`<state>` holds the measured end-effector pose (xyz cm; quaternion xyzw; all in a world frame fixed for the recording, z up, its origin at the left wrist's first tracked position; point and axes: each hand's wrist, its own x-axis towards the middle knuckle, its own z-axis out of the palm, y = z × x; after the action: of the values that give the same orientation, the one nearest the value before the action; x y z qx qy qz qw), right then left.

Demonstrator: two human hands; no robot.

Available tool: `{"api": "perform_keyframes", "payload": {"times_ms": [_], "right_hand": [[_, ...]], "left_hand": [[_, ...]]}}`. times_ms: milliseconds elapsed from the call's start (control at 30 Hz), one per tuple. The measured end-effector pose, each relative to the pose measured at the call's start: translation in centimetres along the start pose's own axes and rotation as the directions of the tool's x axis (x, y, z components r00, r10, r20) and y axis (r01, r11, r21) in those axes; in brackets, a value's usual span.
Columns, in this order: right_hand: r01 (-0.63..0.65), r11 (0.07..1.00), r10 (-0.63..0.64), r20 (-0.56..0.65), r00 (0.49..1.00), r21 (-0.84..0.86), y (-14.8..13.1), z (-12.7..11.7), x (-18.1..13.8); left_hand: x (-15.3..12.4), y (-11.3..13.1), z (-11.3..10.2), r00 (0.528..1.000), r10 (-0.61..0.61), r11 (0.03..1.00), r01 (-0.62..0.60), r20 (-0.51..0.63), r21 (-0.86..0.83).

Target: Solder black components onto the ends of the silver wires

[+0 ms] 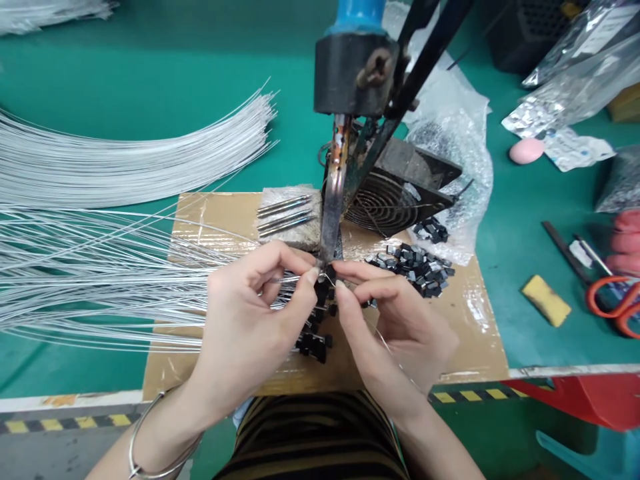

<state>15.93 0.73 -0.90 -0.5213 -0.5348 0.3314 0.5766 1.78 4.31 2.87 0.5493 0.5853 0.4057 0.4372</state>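
The thumb and index finger of my left hand (pixel 255 303) are closed on the end of a thin white cable, just under the soldering iron tip (pixel 333 227). My right hand (pixel 395 320) is pinched close beside it, with a thin silvery wire (pixel 385 343) running from its fingertips down past the palm. A small dark piece lies between the fingertips, mostly covered. The iron hangs upright from a black bracket (pixel 420 60). Below the fingers, several black connectors (pixel 314 347) lie at the ends of white cables (pixel 150 280).
A cardboard sheet (pixel 470 333) covers the work spot. Loose black connectors (pixel 420 267) are heaped at right, near a fan (pixel 395 193). Metal rods (pixel 285 213) rest on a pad. A cable bundle (pixel 150 163) lies left; scissors (pixel 607 297) and a yellow sponge (pixel 546 300) lie right.
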Motion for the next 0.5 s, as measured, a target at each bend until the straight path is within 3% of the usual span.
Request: {"api": "perform_keyframes", "payload": {"times_ms": [500], "right_hand": [[0.046, 0.999, -0.046, -0.011, 0.999, -0.025, 0.2, 0.05, -0.2]], "left_hand": [[-0.29, -0.01, -0.01, 0.999, 0.044, 0.997, -0.042, -0.023, 0.066]]}}
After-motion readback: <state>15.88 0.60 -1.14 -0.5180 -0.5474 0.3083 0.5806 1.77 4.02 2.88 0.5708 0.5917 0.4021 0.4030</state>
